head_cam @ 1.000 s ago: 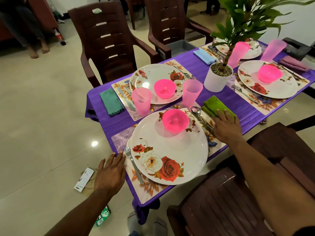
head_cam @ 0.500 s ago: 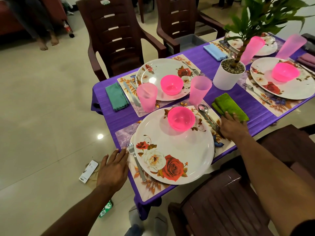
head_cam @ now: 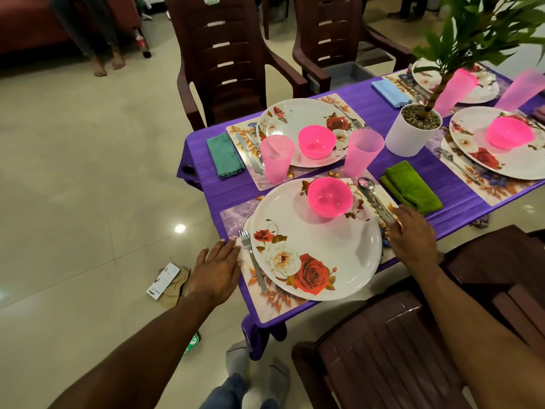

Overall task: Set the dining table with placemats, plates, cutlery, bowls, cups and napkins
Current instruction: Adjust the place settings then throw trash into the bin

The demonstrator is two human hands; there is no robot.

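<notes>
At the near corner of the bench [head_cam: 460,184], your left hand [head_cam: 216,268] lies flat with straight fingers on the placemat [head_cam: 265,302] edge beside the fork [head_cam: 253,261]; your right hand [head_cam: 413,237], fingers relaxed, touches the knife [head_cam: 374,202] beside the plate [head_cam: 315,246].

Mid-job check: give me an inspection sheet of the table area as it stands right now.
Surface: purple tablecloth over the table.
Job's things: near plate on its placemat, pink bowl on the plate, fork left, spoon right, green napkin beside it.
Clutter: potted plant mid-table.
Grippers: left hand flat at the placemat's edge; right hand by the cutlery handles.
Cables: nothing seen.
Surroundings: brown chairs; card on the floor.
</notes>
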